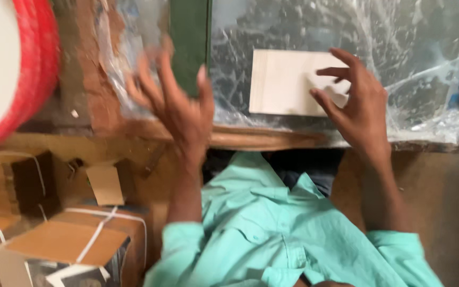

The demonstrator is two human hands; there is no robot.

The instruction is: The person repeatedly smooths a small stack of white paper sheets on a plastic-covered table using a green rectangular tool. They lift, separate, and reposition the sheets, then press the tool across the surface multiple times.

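A pale rectangular card stack or flat white block (pixel 285 82) lies on a worktop covered with clear plastic sheet (pixel 399 58). My right hand (pixel 354 103) hovers at its right edge, fingers spread and curled, the fingertips touching or just above it. My left hand (pixel 173 103) is raised and blurred to the left of the block, fingers apart, holding nothing. Behind it stands a dark green upright strip (pixel 188 42). My turquoise shirt (pixel 272 234) fills the bottom middle.
A wooden table edge (pixel 261 139) runs across the middle. Cardboard boxes tied with white string (pixel 81 239) are stacked at the lower left. A red and white round object (pixel 6 69) sits at the upper left. Brown floor shows at the lower right.
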